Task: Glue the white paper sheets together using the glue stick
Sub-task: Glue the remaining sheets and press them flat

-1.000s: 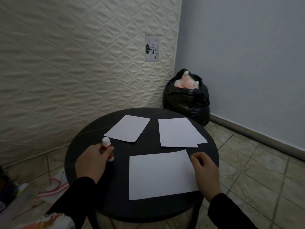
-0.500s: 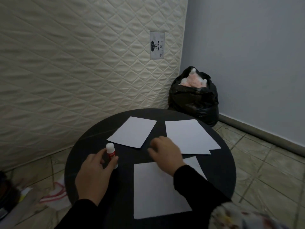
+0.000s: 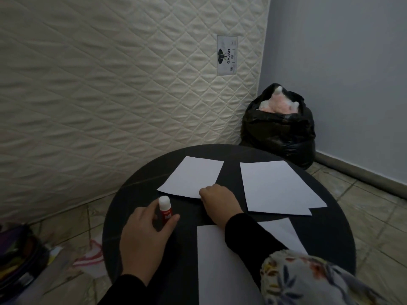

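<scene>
While three paper sheets [image 3: 273,186] lie flat, left grip [image 3: 145,234] clamps one glue stick [image 3: 165,210]; right grip [image 3: 218,200] pinches one.

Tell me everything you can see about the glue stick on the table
The glue stick is a small tube with a rounded white cap and a red label bearing white print too blurred to read. It looks like plastic, and the cap is on. It stands upright on the round black table, near its left edge, just in front of the near corner of the far left paper sheet. The left hand holds it, thumb on one side and fingers on the other.
</scene>
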